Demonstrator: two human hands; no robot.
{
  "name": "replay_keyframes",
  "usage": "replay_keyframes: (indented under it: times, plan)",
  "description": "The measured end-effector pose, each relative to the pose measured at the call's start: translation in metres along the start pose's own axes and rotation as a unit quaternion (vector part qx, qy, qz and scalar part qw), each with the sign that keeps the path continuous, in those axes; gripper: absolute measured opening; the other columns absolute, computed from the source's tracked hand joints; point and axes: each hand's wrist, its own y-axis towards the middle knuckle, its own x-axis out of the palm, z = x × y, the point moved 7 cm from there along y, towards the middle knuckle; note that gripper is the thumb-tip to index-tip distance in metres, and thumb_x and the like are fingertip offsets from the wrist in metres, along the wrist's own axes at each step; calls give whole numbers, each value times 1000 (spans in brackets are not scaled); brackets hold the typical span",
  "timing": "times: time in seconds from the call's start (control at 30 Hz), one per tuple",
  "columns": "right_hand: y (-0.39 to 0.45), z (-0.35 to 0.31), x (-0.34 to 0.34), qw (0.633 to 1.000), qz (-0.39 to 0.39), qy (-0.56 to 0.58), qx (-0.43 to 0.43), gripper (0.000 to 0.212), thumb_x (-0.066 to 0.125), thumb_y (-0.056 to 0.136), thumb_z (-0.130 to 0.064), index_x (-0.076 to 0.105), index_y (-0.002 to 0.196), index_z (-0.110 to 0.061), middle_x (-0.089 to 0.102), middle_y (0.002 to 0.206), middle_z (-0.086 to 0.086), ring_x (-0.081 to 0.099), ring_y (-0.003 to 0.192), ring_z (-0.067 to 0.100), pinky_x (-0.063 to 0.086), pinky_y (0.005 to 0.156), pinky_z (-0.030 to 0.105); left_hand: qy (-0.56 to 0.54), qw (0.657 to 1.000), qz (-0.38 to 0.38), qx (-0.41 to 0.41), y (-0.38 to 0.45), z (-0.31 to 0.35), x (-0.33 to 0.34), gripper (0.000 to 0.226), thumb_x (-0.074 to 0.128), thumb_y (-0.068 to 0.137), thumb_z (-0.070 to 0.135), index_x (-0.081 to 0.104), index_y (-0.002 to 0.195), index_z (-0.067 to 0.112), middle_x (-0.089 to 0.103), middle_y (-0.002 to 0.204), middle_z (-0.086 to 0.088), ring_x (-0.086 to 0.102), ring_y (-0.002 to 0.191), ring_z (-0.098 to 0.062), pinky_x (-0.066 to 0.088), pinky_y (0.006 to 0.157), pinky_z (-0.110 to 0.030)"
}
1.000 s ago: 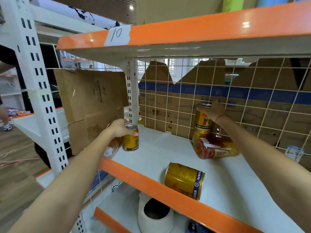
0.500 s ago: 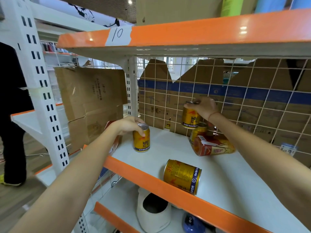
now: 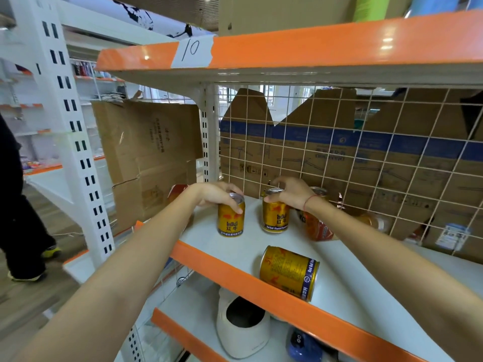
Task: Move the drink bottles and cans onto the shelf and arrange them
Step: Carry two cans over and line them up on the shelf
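Observation:
Two gold Red Bull cans stand upright side by side on the white shelf [image 3: 245,246] with an orange front lip. My left hand [image 3: 217,195] grips the top of the left can [image 3: 231,219]. My right hand [image 3: 290,194] grips the top of the right can [image 3: 275,214]. A third gold can [image 3: 288,273] lies on its side near the shelf's front edge. Behind my right wrist a further can top [image 3: 319,190] shows, and a red-orange bottle [image 3: 317,228] lies on the shelf, partly hidden by my forearm.
A white wire grid [image 3: 366,163] with cardboard behind it closes the back. The shelf above [image 3: 287,50] bears a label "10". A white upright post [image 3: 209,131] stands at the back left. Below sit a white container [image 3: 241,327] and a blue object [image 3: 303,346]. A person's legs [image 3: 18,226] stand far left.
My right hand lifted its can off the stack at the back and brought it down left to stand beside the left can. My left hand slid its can rightward along the shelf.

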Motion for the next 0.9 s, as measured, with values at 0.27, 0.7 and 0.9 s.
replay_keyframes:
  times: [0.27,0.7,0.9]
  plan:
    - [-2,5,12,998,-36,-45,11,56,73,70,-54,63,110,-16,64,110,5,61,103,23,53,84,34,1,999,46,27,5,-5,-4,50,76,78,16,53,121,26,49,134,-7,48,122,-27,43,105,-43]
    - [-4,-4,17,990,-77,-120,-12,60,71,73,-53,56,117,-14,61,115,7,58,101,22,53,84,35,106,990,85,27,-6,4,-3,61,73,82,26,47,138,25,46,141,-4,45,126,-27,48,98,-40]
    - [-15,5,30,992,-64,-111,-9,86,85,63,-33,36,132,-16,51,131,8,52,117,25,48,94,41,179,977,102,47,-7,0,3,80,82,73,20,39,140,24,42,141,-3,43,127,-25,45,101,-38]
